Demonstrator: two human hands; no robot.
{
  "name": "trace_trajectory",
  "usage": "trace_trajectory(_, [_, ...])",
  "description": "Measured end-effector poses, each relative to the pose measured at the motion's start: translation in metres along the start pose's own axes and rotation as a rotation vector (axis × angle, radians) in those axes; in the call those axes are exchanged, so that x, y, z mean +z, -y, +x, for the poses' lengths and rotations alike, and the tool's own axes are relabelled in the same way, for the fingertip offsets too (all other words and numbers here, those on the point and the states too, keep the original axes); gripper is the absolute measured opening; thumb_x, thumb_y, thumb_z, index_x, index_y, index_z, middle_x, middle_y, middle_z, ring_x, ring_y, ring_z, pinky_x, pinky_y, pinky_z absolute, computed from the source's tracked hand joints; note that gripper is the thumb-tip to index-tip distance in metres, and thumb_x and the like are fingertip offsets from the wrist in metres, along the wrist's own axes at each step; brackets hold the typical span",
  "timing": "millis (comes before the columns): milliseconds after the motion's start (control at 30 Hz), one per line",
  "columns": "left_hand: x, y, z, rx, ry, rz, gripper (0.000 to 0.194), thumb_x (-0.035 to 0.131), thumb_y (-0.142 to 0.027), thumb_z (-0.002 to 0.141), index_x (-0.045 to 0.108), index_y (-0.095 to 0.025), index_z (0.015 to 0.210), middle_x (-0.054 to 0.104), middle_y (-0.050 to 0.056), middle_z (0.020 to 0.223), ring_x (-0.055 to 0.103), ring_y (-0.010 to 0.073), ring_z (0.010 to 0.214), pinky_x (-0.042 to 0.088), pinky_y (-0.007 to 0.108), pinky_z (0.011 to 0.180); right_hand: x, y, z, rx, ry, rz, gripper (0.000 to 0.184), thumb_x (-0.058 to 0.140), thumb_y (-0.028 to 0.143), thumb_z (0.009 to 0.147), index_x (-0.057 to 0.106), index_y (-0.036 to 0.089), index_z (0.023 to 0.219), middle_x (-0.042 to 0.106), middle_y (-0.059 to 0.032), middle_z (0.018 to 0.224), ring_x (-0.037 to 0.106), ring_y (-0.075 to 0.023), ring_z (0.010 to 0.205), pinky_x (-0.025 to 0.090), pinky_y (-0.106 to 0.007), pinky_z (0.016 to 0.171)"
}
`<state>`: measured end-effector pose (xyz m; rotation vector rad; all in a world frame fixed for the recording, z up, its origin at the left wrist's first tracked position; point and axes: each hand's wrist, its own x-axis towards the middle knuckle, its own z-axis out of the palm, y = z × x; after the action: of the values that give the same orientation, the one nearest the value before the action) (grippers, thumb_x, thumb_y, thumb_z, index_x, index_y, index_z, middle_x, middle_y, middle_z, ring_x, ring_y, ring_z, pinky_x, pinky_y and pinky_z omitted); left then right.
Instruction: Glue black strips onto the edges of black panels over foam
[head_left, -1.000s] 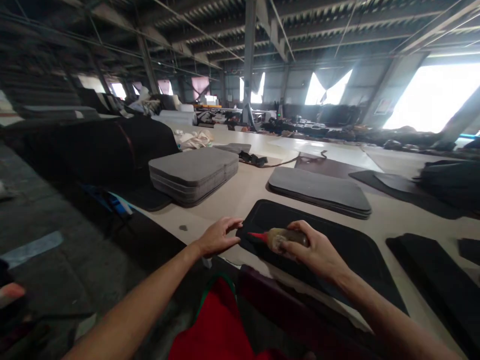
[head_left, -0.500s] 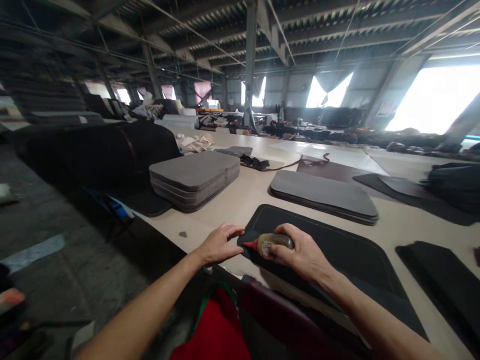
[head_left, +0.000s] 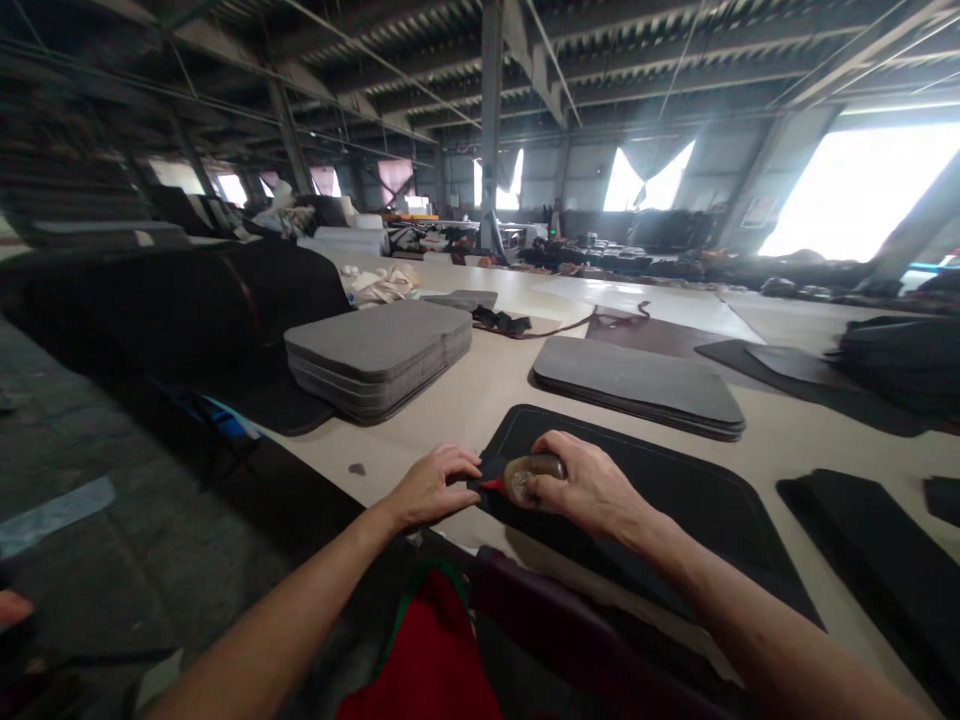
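My right hand (head_left: 589, 485) is wrapped round a stained, brownish squeeze bottle (head_left: 519, 482). The bottle lies tilted, its red nozzle pointing left at the left corner of a black panel (head_left: 660, 490). That panel has rounded corners and a faint line running along its border. At the same corner, the thumb and fingers of my left hand (head_left: 435, 485) close on the panel's edge, right beside the nozzle tip. Whether the tip touches the surface I cannot make out.
A tall stack of grey panels (head_left: 382, 340) stands at back left, a lower grey stack (head_left: 637, 375) behind the black panel. More black pieces (head_left: 870, 540) lie to the right. A large black roll (head_left: 187, 300) is at far left, beyond the table's edge (head_left: 322, 470).
The bottle and my right hand have shifted slightly left, toward the corner. My left hand's fingers have drawn closer together at the edge. The whole view has moved a little.
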<state>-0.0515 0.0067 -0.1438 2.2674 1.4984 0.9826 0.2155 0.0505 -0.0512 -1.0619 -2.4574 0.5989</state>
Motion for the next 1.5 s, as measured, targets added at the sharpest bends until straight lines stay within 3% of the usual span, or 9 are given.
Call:
trace_trajectory(267, [0.000,0.002,0.000,0.003,-0.003,0.011,0.022,0.079,-0.020,0.073,0.074,-0.024,0.094,0.071,0.003,0.111,0.061,0.0222,0.110,0.046,0.037,0.099,-0.014,0.013,0.016,-0.065,0.046,-0.129,0.018,0.066,0.030,0.074,0.062,0.021,0.090,0.063,-0.0012,0.086,0.051,-0.0157,0.071,0.027,-0.027,0.059])
trace_trajectory(600, [0.001,0.001,0.001,0.003,-0.004,0.003,0.021,0.079,-0.021,0.073,0.073,-0.023,0.094,0.071,0.004,0.111,0.060,0.0230,0.111,0.046,0.038,0.100,-0.027,0.004,0.011,-0.006,0.039,-0.132,0.016,0.066,0.028,0.075,0.064,0.023,0.090,0.066,0.0007,0.083,0.051,-0.0149,0.068,0.025,-0.027,0.058])
trace_trajectory(933, [0.001,0.002,0.001,0.008,0.002,0.019,0.023,0.079,-0.020,0.073,0.072,-0.022,0.095,0.071,0.004,0.111,0.060,0.0226,0.111,0.045,0.038,0.101,-0.019,0.016,0.019,-0.045,0.050,-0.166,0.018,0.064,0.030,0.075,0.062,0.021,0.091,0.064,-0.0008,0.081,0.051,-0.0151,0.068,0.026,-0.027,0.056])
trace_trajectory(1067, [0.001,0.002,0.001,0.002,0.004,0.022,0.024,0.078,-0.020,0.074,0.072,-0.023,0.096,0.071,0.004,0.113,0.060,0.0223,0.111,0.045,0.039,0.101,-0.026,0.017,0.021,-0.016,0.088,-0.173,0.019,0.063,0.031,0.075,0.063,0.023,0.092,0.064,-0.0005,0.081,0.052,-0.0156,0.067,0.027,-0.027,0.055])
trace_trajectory(1500, [0.000,0.005,0.003,-0.021,0.022,0.013,0.022,0.075,-0.032,0.078,0.073,-0.023,0.098,0.070,0.006,0.116,0.059,0.0240,0.114,0.046,0.040,0.102,-0.067,-0.008,-0.014,0.109,0.150,-0.174,0.020,0.062,0.031,0.075,0.066,0.023,0.092,0.066,-0.0009,0.083,0.055,-0.0165,0.070,0.029,-0.027,0.055])
